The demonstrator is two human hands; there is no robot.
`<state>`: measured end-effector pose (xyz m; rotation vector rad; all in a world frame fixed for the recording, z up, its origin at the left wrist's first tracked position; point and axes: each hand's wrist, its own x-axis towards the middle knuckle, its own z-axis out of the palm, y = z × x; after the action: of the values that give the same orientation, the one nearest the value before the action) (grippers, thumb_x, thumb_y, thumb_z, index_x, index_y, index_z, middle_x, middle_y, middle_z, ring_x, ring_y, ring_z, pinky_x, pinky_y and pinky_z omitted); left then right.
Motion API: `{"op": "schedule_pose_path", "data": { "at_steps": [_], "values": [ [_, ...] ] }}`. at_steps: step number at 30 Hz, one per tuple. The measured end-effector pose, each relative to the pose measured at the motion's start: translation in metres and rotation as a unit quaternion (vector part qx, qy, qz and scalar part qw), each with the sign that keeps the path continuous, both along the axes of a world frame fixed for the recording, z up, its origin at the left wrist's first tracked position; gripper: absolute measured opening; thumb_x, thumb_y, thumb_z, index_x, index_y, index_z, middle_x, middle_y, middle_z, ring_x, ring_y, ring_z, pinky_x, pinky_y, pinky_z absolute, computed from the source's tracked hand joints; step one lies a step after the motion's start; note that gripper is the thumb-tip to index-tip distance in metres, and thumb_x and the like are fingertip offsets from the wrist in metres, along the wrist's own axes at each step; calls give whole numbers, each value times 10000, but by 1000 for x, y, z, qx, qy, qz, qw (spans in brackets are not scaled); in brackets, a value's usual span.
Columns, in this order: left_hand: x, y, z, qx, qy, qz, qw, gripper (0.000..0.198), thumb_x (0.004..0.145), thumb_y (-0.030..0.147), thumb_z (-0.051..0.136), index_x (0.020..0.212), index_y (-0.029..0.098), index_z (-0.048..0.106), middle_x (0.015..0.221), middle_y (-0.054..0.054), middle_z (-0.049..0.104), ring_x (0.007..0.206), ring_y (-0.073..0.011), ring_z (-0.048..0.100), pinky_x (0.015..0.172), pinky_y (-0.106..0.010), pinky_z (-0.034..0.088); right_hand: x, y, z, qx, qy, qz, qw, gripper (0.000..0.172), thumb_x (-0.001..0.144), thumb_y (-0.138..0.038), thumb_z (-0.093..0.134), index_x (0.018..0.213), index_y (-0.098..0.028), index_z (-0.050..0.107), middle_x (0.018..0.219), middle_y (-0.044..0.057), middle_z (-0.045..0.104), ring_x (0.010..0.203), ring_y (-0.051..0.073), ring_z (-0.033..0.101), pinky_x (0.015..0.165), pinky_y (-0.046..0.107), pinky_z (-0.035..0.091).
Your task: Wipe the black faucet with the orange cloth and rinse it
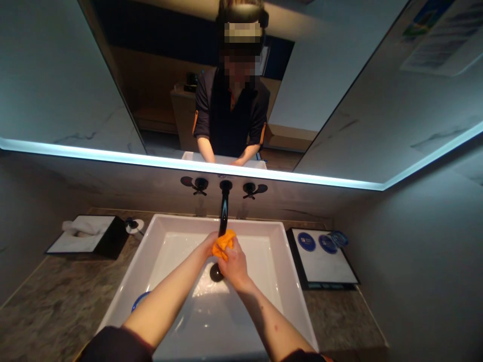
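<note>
The orange cloth (225,243) is crumpled, seemingly below the spout (225,207).

I have the sink (207,322) mid-counter (86,296), mirror (158,85) on the wall (294,197) behind. Spout (225,203) comes off the wall over the sink's far side, a tap (199,185) on each side of it. Cloth (224,245) is at the spout's lower end, my left hand (210,245) left of it, right hand (234,264) right. Drain (216,273) just on the near side. Tissue box (109,240) left of sink; tray (324,269) right, two discs (306,241) on it.
</note>
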<state>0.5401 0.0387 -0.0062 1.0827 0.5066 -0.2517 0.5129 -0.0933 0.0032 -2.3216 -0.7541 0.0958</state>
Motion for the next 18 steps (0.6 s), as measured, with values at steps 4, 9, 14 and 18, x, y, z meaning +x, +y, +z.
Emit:
{"op": "schedule_pose_path", "data": {
  "at_steps": [4,9,14,18],
  "values": [
    [-11,2,-12,-51,20,-29,998,310,644,361,755,753,107,615,672,-73,632,556,-155,594,488,-225,450,8,0,-16,13,65,-26,997,283,829,-240,615,1083,-215,738,1265,128,555,1125,285,571,994,411,483],
    [-42,29,-26,-43,7,40,998,504,829,579,613,1026,118,666,944,-131,719,840,-207,698,687,-258,552,36,37,-48,86,199,119,969,199,809,-207,574,931,-194,732,1018,51,682,999,222,632,947,354,499],
    [-74,74,-48,204,97,136,964,304,853,321,542,1012,82,642,843,-138,699,698,-220,678,679,-334,554,46,71,-74,84,219,165,958,270,849,-268,589,1086,-168,672,1157,83,677,1106,219,605,1049,380,434],
    [-97,104,-53,380,118,180,900,260,791,158,476,996,103,627,860,-135,651,857,-268,670,835,-410,541,45,62,-88,35,148,247,957,553,836,-354,682,1343,-166,565,1376,147,575,1282,255,505,1135,415,339]
  ]
}}
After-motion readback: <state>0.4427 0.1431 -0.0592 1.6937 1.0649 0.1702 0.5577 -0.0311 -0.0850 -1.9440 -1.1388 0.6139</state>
